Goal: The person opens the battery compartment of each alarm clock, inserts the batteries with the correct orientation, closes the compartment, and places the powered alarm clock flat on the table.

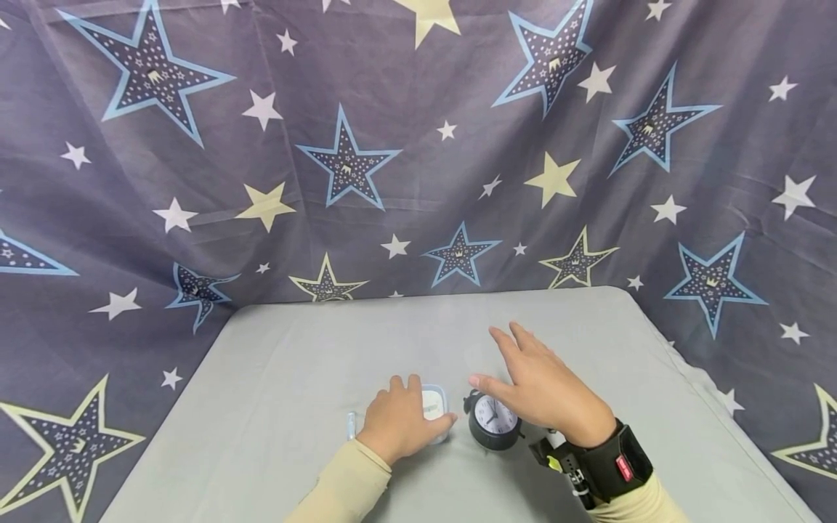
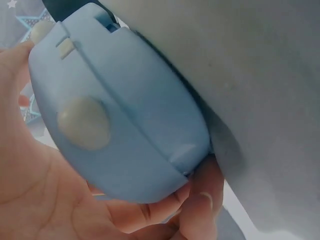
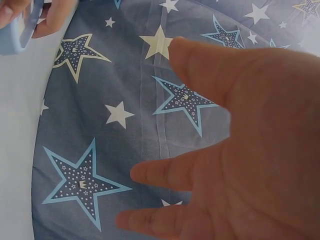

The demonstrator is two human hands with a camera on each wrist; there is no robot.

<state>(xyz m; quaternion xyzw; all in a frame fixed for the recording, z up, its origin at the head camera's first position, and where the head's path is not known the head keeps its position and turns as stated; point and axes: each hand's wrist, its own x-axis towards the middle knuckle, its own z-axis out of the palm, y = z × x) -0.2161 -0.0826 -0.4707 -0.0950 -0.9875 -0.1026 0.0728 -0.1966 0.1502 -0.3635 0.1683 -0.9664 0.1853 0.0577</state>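
My left hand (image 1: 397, 420) grips a light blue clock (image 1: 433, 403) with a pale face, low over the grey table. In the left wrist view the rounded blue body (image 2: 120, 120) shows cream buttons, with fingers curled under its lower end and the thumb along the far side. A black twin-bell alarm clock (image 1: 493, 418) with a white dial stands just right of it. My right hand (image 1: 546, 385) hovers by that black clock, fingers spread and straight, holding nothing. Its bare palm (image 3: 260, 145) shows in the right wrist view.
A small light blue strip-like item (image 1: 351, 425) lies left of my left hand. The grey-covered table (image 1: 275, 363) ends at a dark star-patterned curtain (image 1: 366, 240) behind and at the sides. A black wrist strap (image 1: 617, 465) with a camera sits on my right wrist.
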